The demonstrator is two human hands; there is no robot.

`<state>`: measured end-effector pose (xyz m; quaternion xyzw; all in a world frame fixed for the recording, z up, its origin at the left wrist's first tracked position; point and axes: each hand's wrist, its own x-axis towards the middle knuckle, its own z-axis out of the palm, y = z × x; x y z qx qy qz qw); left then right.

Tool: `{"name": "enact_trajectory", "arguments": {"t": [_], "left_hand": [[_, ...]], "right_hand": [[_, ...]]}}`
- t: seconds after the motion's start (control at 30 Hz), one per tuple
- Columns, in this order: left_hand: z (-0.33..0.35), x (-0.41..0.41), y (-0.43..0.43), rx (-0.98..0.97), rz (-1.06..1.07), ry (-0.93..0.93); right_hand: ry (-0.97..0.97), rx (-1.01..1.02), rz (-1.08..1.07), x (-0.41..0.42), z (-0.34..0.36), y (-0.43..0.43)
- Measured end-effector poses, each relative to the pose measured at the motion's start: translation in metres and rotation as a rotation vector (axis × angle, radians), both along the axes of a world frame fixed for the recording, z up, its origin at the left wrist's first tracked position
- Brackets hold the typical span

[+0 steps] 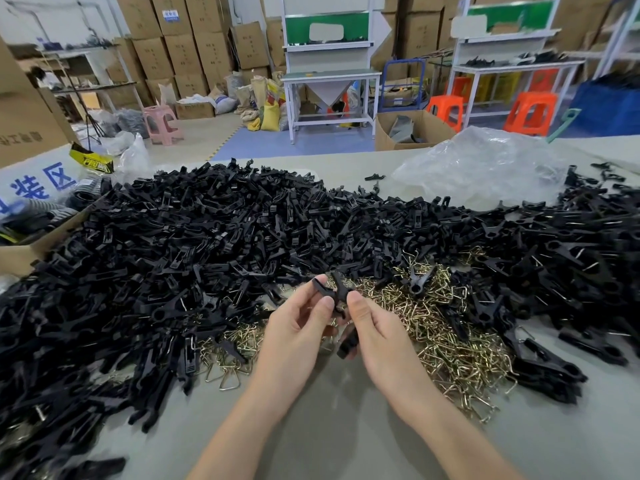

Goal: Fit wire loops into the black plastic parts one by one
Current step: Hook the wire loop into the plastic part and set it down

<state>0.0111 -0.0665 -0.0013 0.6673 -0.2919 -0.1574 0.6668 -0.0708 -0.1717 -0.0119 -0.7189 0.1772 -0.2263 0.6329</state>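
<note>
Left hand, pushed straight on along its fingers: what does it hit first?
The left hand pinches a black plastic part, shared with the right hand, so that comes first. Past it, probably the heap of loose black plastic parts; depth is unclear.

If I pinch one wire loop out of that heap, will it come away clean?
Probably not: the wire loops lie interlocked in a dense heap, so neighbours may drag along. Each looks thin, so it is likely light yet stiff enough to keep its triangle shape. The loose loop at the heap's near-left edge lies mostly clear of the others and should lift clean.
</note>
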Motion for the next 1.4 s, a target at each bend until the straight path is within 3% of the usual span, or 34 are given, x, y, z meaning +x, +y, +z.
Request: {"name": "enact_trajectory", "arguments": {"t": [0.7,1.4], "left_hand": [[0.0000,-0.0066,-0.0001,-0.032,0.025,-0.036],[0.0010,-0.0100,-0.0023,-0.086,0.041,0.020]], "right_hand": [[-0.079,0.099,0.011,0.0032,-0.0015,-0.0017],[-0.090,0.040,0.018,0.0033,-0.0036,-0.0022]]}}
